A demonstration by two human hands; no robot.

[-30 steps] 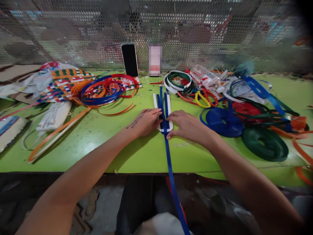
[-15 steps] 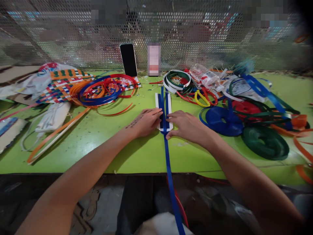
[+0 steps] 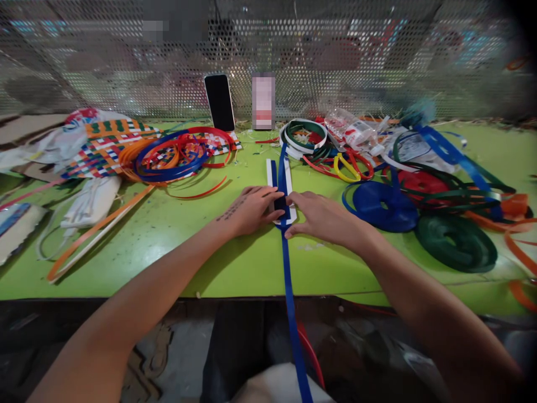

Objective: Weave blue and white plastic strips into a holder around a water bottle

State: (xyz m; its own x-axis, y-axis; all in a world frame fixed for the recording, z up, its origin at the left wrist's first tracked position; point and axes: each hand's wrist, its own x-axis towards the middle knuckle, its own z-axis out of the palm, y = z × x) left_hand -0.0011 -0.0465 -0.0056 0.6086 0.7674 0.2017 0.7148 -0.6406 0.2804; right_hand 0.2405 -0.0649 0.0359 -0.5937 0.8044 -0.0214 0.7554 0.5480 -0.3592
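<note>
A long blue plastic strap (image 3: 287,268) runs from my lap over the table edge and up between my hands. It lies along a narrow U-shaped loop of white strip (image 3: 269,165) with blue strip inside it. My left hand (image 3: 255,210) holds the left side, its thumb and fingertips closed on the blue straps. On the right side, my right hand (image 3: 321,214) grips the blue strap and loop edge, index finger above and thumb near the rounded end. The fingertips partly cover the straps.
Strap coils lie on the right: blue (image 3: 384,206), dark green (image 3: 456,244), and white-green (image 3: 304,137). Yellow-handled scissors (image 3: 346,169) and a plastic bottle (image 3: 356,134) lie near them. On the left are a woven piece (image 3: 96,154) and an orange coil (image 3: 128,162). A phone (image 3: 220,103) leans behind.
The far end of the middle blue strap has tilted right, over the right side of the white loop. My left fingertips have shifted slightly right; my right hand stays almost in place.
</note>
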